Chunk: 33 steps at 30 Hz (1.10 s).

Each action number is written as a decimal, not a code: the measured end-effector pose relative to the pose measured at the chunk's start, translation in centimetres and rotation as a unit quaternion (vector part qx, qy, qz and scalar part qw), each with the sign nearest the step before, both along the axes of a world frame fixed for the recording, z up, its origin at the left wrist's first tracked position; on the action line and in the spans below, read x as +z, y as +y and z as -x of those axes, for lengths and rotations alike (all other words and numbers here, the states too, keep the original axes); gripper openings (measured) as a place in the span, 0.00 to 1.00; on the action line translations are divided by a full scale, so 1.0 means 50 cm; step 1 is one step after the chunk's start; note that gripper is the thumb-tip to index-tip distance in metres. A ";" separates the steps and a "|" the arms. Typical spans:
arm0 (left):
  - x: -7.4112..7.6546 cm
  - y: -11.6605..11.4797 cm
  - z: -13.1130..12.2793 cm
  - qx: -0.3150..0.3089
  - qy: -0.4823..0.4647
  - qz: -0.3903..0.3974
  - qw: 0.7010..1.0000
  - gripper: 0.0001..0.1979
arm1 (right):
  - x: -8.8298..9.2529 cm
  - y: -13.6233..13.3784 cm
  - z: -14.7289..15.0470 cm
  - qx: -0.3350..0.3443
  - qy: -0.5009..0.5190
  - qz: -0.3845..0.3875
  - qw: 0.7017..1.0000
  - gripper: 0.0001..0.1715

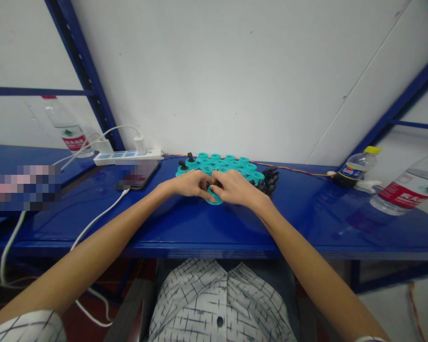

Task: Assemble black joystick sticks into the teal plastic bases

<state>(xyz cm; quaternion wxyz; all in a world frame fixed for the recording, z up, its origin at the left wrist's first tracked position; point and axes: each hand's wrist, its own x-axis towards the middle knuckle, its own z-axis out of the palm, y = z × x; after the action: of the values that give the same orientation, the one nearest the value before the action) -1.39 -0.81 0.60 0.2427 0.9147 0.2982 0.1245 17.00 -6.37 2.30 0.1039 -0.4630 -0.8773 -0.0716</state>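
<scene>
Teal ring (217, 201) sits on the blue table (185, 228) at the near edge of the cluster of teal rings (237, 165), under the person's left hand (192, 184) and right hand (233, 186). Fingers of both hands curl in close together over it, around a dark bit; which hand clamps what cannot be told. Work looks early: two rings at the cluster's left carry black pieces (183, 165), most others visibly carry none, and a black heap (271, 179) lies at the right. The ring appears flat, its opening upward; being round, it shows no clear long axis.
</scene>
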 end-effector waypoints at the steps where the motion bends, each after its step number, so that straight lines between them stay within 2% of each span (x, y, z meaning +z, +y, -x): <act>1: -0.001 0.001 0.000 0.002 -0.001 -0.002 1.000 0.21 | -0.001 0.000 0.002 -0.005 -0.004 -0.004 1.000 0.14; 6: -0.004 0.003 -0.001 0.015 0.011 -0.007 1.000 0.22 | -0.008 0.003 0.010 -0.004 0.002 -0.006 1.000 0.16; 9: 0.002 -0.002 -0.003 0.017 0.017 0.005 1.000 0.22 | -0.009 0.008 0.002 0.020 0.043 0.009 0.999 0.14; 13: 0.012 -0.011 -0.005 0.026 0.021 0.006 0.999 0.23 | -0.004 0.020 -0.026 0.089 0.142 0.126 0.978 0.12; 16: 0.013 -0.014 -0.005 0.027 0.016 0.003 1.000 0.23 | 0.000 0.028 -0.045 0.104 0.180 0.177 0.962 0.12; 22: 0.007 -0.010 -0.005 0.027 0.012 0.001 1.000 0.23 | 0.002 0.031 -0.051 0.122 0.195 0.172 0.958 0.10; 33: 0.010 -0.012 -0.006 0.035 0.027 -0.008 0.999 0.23 | -0.005 0.025 -0.033 0.071 0.151 0.098 0.981 0.11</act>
<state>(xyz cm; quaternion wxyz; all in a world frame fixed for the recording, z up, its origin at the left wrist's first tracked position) -1.08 -1.41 1.10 0.2226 0.9088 0.3353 0.1100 18.63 -5.13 2.03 0.1937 -0.4130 -0.8850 0.0932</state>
